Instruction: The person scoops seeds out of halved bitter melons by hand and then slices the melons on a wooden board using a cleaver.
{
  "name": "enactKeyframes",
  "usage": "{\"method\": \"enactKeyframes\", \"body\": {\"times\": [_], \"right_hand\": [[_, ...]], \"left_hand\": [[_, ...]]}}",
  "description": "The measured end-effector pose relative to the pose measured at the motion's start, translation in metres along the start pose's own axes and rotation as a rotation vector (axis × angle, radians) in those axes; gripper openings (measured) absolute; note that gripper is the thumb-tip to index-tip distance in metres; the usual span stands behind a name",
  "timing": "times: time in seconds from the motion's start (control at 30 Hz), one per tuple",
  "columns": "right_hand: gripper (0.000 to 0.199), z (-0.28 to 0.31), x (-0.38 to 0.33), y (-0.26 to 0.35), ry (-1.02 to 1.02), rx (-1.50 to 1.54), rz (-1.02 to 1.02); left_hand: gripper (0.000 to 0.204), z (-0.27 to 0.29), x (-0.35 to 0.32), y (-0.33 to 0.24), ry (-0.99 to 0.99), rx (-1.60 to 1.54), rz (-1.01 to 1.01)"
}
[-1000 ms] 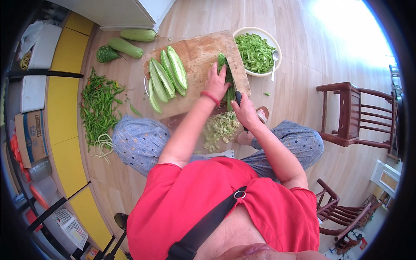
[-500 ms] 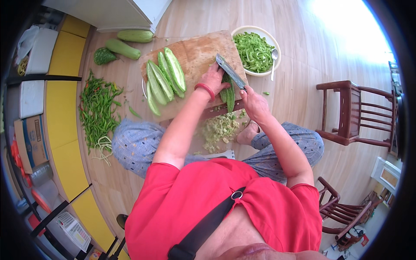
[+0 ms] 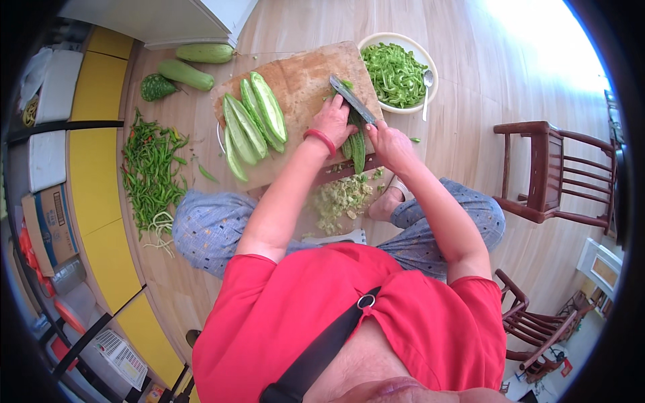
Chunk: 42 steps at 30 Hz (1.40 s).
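My right hand (image 3: 390,142) grips the handle of a kitchen knife (image 3: 352,99), its blade slanting up and left across the wooden cutting board (image 3: 306,67). Under the fingers of my left hand (image 3: 331,124) lies a dark green, bumpy bitter melon piece (image 3: 358,149), held down close beside the blade. A small cut green bit (image 3: 347,84) sits by the knife's tip. Left of my hands, several hollowed, pale green gourd halves (image 3: 243,127) lie lengthwise on the board. Part of the melon piece is hidden by my fingers and the blade.
A cream bowl (image 3: 433,67) of green slices, with a spoon (image 3: 427,94), stands right of the board. Scooped-out pulp (image 3: 342,201) lies near my foot. Whole gourds (image 3: 186,75) and a heap of chillies (image 3: 151,168) are left, beside yellow cabinets (image 3: 96,174). A wooden chair (image 3: 541,171) stands right.
The knife and my right hand have shifted slightly up and left, and a small cut bit now shows by the blade tip. My left hand still presses on the bitter melon piece.
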State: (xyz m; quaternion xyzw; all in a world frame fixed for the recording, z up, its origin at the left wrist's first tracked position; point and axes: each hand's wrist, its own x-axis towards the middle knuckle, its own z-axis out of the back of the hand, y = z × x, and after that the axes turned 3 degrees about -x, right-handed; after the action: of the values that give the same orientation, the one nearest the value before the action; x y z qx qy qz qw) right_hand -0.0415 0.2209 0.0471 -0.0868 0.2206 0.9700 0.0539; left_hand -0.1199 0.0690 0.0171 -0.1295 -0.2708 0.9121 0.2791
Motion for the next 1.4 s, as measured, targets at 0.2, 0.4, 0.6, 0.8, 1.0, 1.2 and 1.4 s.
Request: {"method": "enactKeyframes", "body": {"times": [0.2,0.4,0.6,0.8,1.0,1.2,1.4], "right_hand": [[0.035,0.000,-0.008,0.001,0.000,0.005,0.034],[0.035,0.012,-0.019,0.007,0.032,0.004,0.024],[0.038,-0.006,0.010,0.000,-0.010,-0.021,0.003],[0.038,0.014,-0.018,0.012,0.051,0.018,0.005],[0.039,0.011,-0.015,0.007,0.064,-0.001,-0.002],[0.040,-0.008,0.004,0.003,0.015,-0.033,0.004],[0.039,0.015,-0.019,0.009,0.087,-0.048,-0.001]], "left_hand": [[0.059,0.001,0.001,0.003,-0.048,-0.021,0.016],[0.059,-0.008,-0.002,0.009,-0.082,-0.048,0.000],[0.057,-0.011,-0.001,0.005,-0.093,-0.054,-0.043],[0.056,-0.016,-0.005,0.015,-0.166,-0.097,-0.035],[0.053,-0.016,-0.007,0.013,-0.137,-0.125,-0.023],[0.054,-0.016,-0.007,0.010,-0.149,-0.110,-0.038],[0.059,-0.014,-0.006,0.014,-0.122,-0.155,0.037]]}}
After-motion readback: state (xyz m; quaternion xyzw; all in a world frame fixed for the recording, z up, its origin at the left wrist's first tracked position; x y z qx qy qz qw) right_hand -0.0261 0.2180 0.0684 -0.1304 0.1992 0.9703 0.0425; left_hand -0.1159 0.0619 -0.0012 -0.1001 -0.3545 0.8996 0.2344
